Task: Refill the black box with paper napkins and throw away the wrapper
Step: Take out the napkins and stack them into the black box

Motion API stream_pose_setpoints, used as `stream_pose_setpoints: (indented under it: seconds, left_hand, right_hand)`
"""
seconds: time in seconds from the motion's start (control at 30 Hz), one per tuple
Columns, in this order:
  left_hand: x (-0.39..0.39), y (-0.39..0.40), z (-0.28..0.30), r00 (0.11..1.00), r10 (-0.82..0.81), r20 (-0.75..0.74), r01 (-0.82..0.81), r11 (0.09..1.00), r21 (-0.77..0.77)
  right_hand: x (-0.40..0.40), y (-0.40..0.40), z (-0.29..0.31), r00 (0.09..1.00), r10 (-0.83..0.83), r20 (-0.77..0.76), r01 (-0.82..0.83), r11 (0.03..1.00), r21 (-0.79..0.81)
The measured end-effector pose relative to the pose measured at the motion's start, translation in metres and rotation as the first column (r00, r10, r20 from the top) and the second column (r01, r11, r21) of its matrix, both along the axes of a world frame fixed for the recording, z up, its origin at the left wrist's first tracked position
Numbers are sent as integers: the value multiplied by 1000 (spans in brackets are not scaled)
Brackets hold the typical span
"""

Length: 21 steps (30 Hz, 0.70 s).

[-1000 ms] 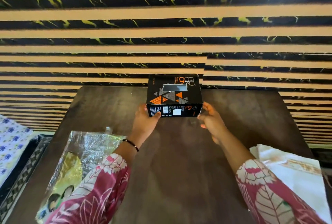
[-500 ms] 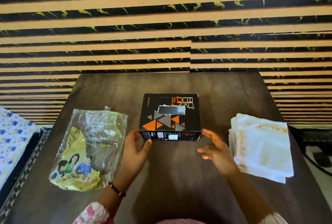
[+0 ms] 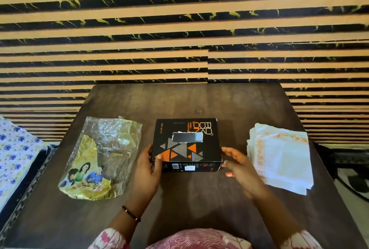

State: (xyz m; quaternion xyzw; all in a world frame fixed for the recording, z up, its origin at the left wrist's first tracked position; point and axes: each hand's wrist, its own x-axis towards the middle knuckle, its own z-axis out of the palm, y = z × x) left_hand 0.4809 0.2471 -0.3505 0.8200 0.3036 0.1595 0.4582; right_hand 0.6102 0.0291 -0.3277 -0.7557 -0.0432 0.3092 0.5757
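Note:
The black box point(image 3: 185, 145) with orange and grey triangles lies flat at the middle of the dark wooden table point(image 3: 189, 101), lid closed, a rectangular slot cut in its top. My left hand point(image 3: 147, 173) grips its near left corner, thumb on the lid. Beside the box's near right corner my right hand point(image 3: 241, 169) is held with fingers spread and nothing in it. A stack of white paper napkins point(image 3: 281, 157) with orange borders lies to the right of the box. The empty clear and yellow wrapper point(image 3: 99, 159) lies flat to the left.
A striped black and tan wall point(image 3: 179, 29) stands right behind the table's far edge. A blue-flowered cloth point(image 3: 14, 153) lies off the table's left side. Dark floor with a black cable point(image 3: 351, 179) shows past the right edge.
The box has come from the table's far edge toward me to the middle, with both hands drawing back alongside it. The napkin stack and wrapper are now fully in view.

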Motion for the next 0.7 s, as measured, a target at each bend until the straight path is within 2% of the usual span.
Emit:
stream_pose_setpoints:
  seconds: [0.17, 0.3, 0.4, 0.5, 0.6, 0.7]
  left_hand:
    - [-28, -10, -7, 999, -20, -45, 25, 994, 105]
    - [-49, -10, -10, 998, -31, -56, 45, 967, 252]
    - [-32, -8, 0, 997, -56, -43, 69, 910, 408]
    - [6, -21, 16, 976, -211, -52, 204, 808, 552]
    - [43, -42, 24, 912, -349, -214, 406, 700, 587]
    - [68, -63, 19, 852, -355, -385, 521, 655, 547]
  right_hand:
    - [-13, -24, -7, 990, 136, 44, -130, 985, -110]
    - [-14, -46, -11, 981, 193, 26, -187, 972, -142]
    - [-1, -49, -4, 978, 203, 46, -196, 972, -132]
    - [15, -36, 9, 973, 202, 108, -192, 976, -104]
    - [29, -14, 19, 953, 221, 207, -199, 972, -122]
    - [42, 6, 25, 905, 276, 324, -209, 951, -226]
